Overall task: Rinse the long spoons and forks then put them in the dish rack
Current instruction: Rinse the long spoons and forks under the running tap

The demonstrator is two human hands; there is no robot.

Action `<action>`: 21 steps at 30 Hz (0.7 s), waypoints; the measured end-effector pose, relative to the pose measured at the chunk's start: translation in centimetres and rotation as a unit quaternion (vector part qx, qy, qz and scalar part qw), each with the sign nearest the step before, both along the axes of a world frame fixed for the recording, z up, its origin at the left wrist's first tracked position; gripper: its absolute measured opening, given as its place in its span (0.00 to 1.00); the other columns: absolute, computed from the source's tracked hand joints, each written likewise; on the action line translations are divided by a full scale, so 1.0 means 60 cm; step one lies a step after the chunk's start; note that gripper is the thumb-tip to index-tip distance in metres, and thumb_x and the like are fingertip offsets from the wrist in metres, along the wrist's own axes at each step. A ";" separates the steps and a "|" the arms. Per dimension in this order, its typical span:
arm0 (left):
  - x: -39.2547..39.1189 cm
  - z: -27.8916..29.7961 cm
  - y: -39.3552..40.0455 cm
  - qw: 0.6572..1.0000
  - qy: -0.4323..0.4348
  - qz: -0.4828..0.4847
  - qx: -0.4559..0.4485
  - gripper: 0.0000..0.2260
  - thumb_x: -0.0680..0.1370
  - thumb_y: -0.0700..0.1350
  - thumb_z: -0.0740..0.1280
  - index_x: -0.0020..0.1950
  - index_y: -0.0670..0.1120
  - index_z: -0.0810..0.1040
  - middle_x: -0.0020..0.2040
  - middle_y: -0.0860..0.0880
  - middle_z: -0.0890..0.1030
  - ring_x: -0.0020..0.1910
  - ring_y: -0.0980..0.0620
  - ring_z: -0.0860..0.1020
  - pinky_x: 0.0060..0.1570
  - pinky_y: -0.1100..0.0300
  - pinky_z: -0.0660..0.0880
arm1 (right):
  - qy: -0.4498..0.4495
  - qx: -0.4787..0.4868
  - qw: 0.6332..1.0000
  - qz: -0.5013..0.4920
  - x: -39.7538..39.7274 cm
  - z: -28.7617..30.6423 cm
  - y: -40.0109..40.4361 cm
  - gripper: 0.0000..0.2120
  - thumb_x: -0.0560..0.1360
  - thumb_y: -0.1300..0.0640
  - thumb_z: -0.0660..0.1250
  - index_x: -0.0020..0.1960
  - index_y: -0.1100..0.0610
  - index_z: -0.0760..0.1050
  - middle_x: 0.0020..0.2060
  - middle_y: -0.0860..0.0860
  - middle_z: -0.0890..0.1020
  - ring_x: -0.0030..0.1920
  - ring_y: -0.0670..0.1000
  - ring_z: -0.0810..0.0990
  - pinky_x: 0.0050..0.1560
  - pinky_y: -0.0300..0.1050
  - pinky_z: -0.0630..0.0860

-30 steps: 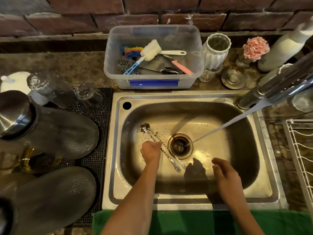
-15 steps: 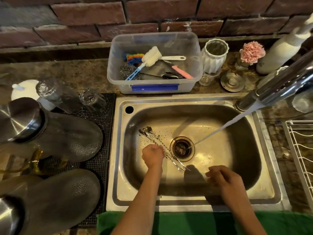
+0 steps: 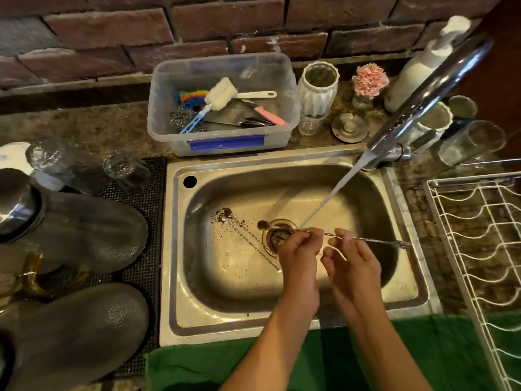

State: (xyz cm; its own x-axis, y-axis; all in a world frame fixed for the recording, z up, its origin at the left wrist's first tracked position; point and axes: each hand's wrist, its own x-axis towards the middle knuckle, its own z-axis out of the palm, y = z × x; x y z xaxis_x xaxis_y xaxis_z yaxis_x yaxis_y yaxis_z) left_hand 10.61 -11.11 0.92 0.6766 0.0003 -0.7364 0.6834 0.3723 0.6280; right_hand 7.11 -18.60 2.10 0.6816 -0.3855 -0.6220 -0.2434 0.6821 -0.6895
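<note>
My left hand (image 3: 300, 249) grips a long twisted-stem utensil (image 3: 372, 240) and holds it level over the drain, just below the water stream (image 3: 335, 193). Its dirty spoon end (image 3: 262, 224) points left and its small fork end (image 3: 404, 244) points right. My right hand (image 3: 349, 258) pinches the stem beside the left hand. A second long utensil (image 3: 248, 238) lies slantwise on the bottom of the steel sink (image 3: 408, 292), its soiled bowl at the upper left among dark crumbs. The white wire dish rack (image 3: 479, 249) stands to the right of the sink.
The tap (image 3: 428, 91) reaches in from the upper right. Behind the sink sit a clear tub of brushes (image 3: 225, 142), a white vase (image 3: 317, 86) and glasses. Upturned grey bowls (image 3: 84, 232) and glasses rest on a black mat at the left. A green cloth (image 3: 203, 368) lies along the front edge.
My left hand has lifted one utensil off the sink bottom and swung it level over the drain. My right hand has moved up and taken hold of its stem.
</note>
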 end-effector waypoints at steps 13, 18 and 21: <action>0.016 0.020 -0.025 0.995 -0.027 0.053 -0.085 0.04 0.78 0.36 0.72 0.48 0.43 0.85 0.44 0.44 0.87 0.45 0.48 0.86 0.47 0.59 0.83 | -0.009 0.018 0.994 -0.110 -0.007 0.001 -0.046 0.06 0.76 0.60 0.68 0.45 0.61 0.83 0.41 0.60 0.86 0.42 0.54 0.86 0.41 0.41 0.82; 0.037 0.021 -0.056 0.992 -0.024 0.085 -0.094 0.07 0.76 0.31 0.72 0.52 0.39 0.82 0.44 0.41 0.86 0.46 0.44 0.85 0.45 0.57 0.83 | -0.001 0.022 0.991 -0.135 -0.006 0.006 -0.052 0.09 0.78 0.61 0.68 0.53 0.67 0.79 0.41 0.61 0.86 0.42 0.53 0.86 0.40 0.39 0.82; 0.044 0.017 -0.061 0.990 -0.059 0.101 -0.082 0.03 0.79 0.39 0.70 0.50 0.40 0.82 0.42 0.42 0.86 0.43 0.45 0.85 0.43 0.57 0.83 | 0.004 0.022 0.990 -0.141 -0.008 0.012 -0.058 0.11 0.77 0.60 0.68 0.53 0.68 0.79 0.42 0.61 0.86 0.42 0.54 0.87 0.39 0.38 0.82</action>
